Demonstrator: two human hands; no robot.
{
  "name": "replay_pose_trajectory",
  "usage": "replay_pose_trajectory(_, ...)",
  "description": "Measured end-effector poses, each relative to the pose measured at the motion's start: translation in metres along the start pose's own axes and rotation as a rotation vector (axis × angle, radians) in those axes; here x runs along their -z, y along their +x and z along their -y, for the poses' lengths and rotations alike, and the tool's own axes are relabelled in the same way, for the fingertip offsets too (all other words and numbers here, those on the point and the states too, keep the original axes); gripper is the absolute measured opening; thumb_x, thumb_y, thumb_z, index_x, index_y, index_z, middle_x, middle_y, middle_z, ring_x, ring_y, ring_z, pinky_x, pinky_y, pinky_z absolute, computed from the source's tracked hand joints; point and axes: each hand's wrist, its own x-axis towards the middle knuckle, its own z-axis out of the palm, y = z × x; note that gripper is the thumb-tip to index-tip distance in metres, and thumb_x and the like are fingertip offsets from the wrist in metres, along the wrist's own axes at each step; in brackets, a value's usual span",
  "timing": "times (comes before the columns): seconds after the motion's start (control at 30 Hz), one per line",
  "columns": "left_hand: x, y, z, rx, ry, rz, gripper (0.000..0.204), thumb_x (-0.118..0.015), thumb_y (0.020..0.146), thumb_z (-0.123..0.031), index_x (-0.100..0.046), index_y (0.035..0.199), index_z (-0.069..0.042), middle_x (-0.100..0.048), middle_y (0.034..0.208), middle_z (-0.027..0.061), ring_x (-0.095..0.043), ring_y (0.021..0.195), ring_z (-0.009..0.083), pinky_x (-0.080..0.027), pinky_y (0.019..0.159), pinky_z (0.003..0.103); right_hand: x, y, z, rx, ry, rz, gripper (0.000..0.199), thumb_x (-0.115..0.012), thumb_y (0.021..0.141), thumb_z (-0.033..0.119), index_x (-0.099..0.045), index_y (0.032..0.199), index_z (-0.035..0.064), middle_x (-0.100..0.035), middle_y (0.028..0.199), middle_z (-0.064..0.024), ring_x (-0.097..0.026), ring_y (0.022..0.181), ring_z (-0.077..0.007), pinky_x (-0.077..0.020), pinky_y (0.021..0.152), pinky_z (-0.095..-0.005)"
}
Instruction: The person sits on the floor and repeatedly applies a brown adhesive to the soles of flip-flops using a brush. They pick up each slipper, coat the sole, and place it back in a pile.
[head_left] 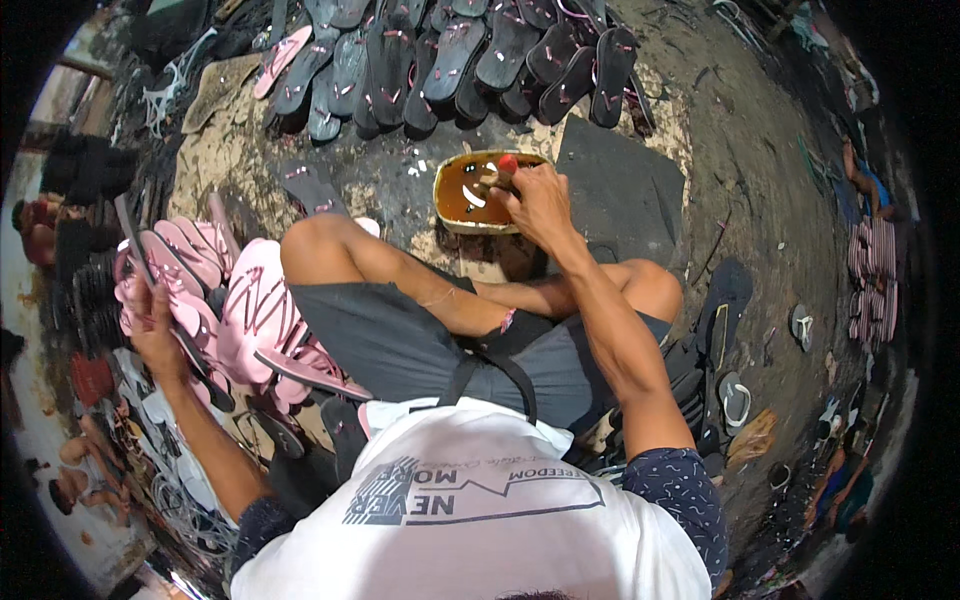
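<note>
My right hand (541, 207) reaches over an open tub (446, 222) of amber-brown liquid, between my knees and the rows of sandals. Its fingers are closed round a brush (507, 166) with a red handle end. The brush's lower part is at the liquid, and its bristles are hard to make out. Out to the left, my left hand (154, 328) is closed on a flip-flop (137, 240), seen nearly edge-on with a dark sole edge. Beside that hand lies a heap of pink flip-flops (258, 305) with dark straps.
Rows of dark flip-flops (395, 65) lie along the far side, with one pink flip-flop (285, 60) at their left end. A flat black sheet (625, 190) sits right of the tub. Loose sandals (734, 400) lie on the floor at right. Other people (88, 475) sit at the edges.
</note>
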Motion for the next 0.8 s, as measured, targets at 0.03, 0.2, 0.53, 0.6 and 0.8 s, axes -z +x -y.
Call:
replay_pose_trajectory(0.03, -0.013, -0.010, -0.001, 0.195, -0.079, 0.001, 0.054, -0.066, 0.100, -0.023, -0.049, 0.147, -0.001, -0.065, 0.130, 0.0089, -0.063, 0.112, 0.0147, -0.050, 0.096, 0.029, 0.004, 0.007, -0.003, 0.019, 0.035, -0.038, 0.025, -0.077, 0.087, 0.029, -0.075, 0.107, 0.0134, -0.073, 0.102, -0.0095, -0.065, 0.096, -0.0274, -0.0493, 0.085, -0.0413)
replay_pose_trajectory(0.2, -0.132, -0.072, -0.042, 0.438, -1.227, 0.489, 0.054, -0.052, 0.104, -0.043, -0.055, 0.133, 0.002, -0.071, 0.110, 0.0179, -0.073, 0.089, 0.0238, -0.061, 0.072, 0.033, 0.064, -0.006, -0.040, 0.075, 0.230, -0.133, 0.025, -0.075, 0.090, 0.022, -0.074, 0.113, 0.0099, -0.074, 0.108, -0.0098, -0.070, 0.095, -0.0256, -0.0535, 0.084, -0.0357)
replay_pose_trajectory(0.53, -0.281, -0.110, -0.123, 0.726, -1.541, 0.880, 0.059, -0.052, 0.102, -0.053, -0.056, 0.133, -0.003, -0.066, 0.119, 0.0194, -0.071, 0.095, 0.0278, -0.063, 0.081, 0.042, 0.132, 0.026, 0.080, -0.297, 1.042, -0.237, 0.033, -0.072, 0.097, 0.027, -0.068, 0.116, 0.0015, -0.070, 0.106, -0.0042, -0.063, 0.093, -0.0100, -0.0512, 0.082, -0.0270)
replay_pose_trajectory(0.6, -0.283, -0.116, -0.135, 0.755, -1.544, 0.824, 0.057, -0.051, 0.103, -0.051, -0.054, 0.136, -0.005, -0.066, 0.120, 0.0189, -0.070, 0.098, 0.0277, -0.063, 0.082, 0.042, 0.115, 0.047, 0.109, -0.037, 0.909, -0.347, 0.030, -0.074, 0.094, 0.022, -0.067, 0.116, 0.0028, -0.072, 0.106, -0.0072, -0.066, 0.092, -0.0150, -0.0521, 0.082, -0.0305)
replay_pose_trajectory(0.8, -0.294, -0.103, -0.118, 0.788, -1.733, 0.935, 0.053, -0.048, 0.105, -0.044, -0.045, 0.146, -0.010, -0.062, 0.130, 0.0173, -0.067, 0.111, 0.0302, -0.060, 0.091, 0.045, 0.069, -0.018, 0.116, 0.134, 0.978, -0.160, 0.025, -0.079, 0.084, 0.009, -0.070, 0.107, 0.0068, -0.070, 0.110, -0.0087, -0.065, 0.104, -0.0273, -0.0477, 0.094, -0.0411)
